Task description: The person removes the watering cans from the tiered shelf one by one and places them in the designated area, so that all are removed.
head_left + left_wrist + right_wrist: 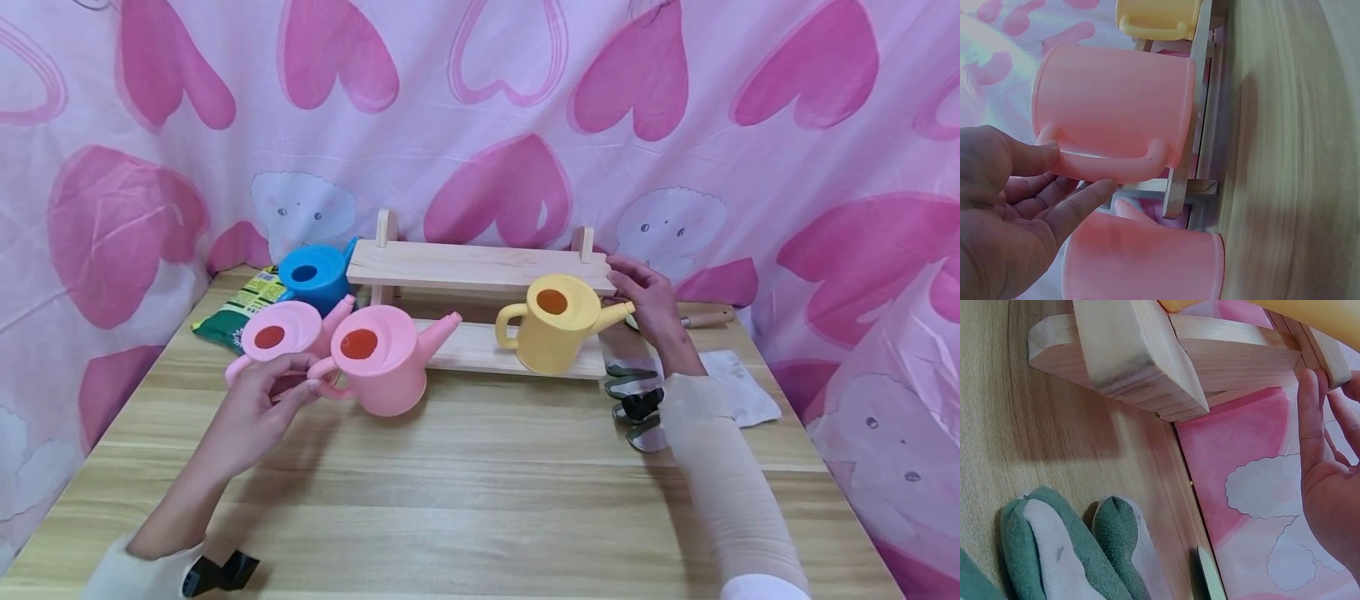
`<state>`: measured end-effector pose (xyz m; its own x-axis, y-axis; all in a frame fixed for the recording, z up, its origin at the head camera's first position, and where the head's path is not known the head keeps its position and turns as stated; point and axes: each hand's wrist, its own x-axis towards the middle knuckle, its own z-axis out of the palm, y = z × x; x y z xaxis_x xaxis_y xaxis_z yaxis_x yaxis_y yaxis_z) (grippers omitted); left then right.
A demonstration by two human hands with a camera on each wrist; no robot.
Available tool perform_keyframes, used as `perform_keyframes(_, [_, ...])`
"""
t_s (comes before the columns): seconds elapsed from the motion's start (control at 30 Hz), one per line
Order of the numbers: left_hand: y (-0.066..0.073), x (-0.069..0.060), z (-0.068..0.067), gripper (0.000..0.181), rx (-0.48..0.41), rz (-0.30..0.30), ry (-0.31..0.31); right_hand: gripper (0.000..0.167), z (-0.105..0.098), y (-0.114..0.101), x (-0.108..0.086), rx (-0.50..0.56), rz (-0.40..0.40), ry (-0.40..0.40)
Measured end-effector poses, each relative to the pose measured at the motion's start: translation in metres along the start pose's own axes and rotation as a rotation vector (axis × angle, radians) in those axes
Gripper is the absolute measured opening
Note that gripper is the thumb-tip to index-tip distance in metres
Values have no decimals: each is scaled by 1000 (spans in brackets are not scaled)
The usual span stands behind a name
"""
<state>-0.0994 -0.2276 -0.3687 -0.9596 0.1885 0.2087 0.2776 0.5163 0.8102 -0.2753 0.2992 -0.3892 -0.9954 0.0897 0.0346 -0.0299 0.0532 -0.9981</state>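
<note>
My left hand [262, 408] pinches the handle of a pink watering can [384, 367], which it holds up at the shelf's left end; in the left wrist view thumb and fingers meet that handle [1107, 169]. A second pink can [279, 329] stands behind the hand. On the lower board of the two-tier wooden shelf [480, 265] is a yellow watering can [555, 333], its spout to the right. The right hand [652, 304] touches the right end of the upper board, its fingers at the board's end [1335, 365] in the right wrist view.
A blue watering can [318, 279] and a green-yellow packet [243, 312] are at the back left. Right of the shelf lie green-and-grey gloves [637, 392], a white cloth [738, 387] and a wooden-handled tool [708, 319]. A heart-patterned curtain [495, 192] hangs behind.
</note>
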Motion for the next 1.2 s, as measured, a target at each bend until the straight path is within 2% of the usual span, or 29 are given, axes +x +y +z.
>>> perform_keyframes(0.2, [0,-7,-2,29,-19,-16,-7,47,0,0,0,5,-4,4])
perform_keyframes(0.4, [0,-10,-3,31,14,-27,-18,50,1,-1,-1,16,-6,9])
perform_keyframes(1.0, [-20,-10,4,33,29,-110,-54,52,1,-1,0,21,15,10])
perform_keyframes(1.2, [-23,-11,4,33,34,-115,-62,53,2,-1,0,22,14,12])
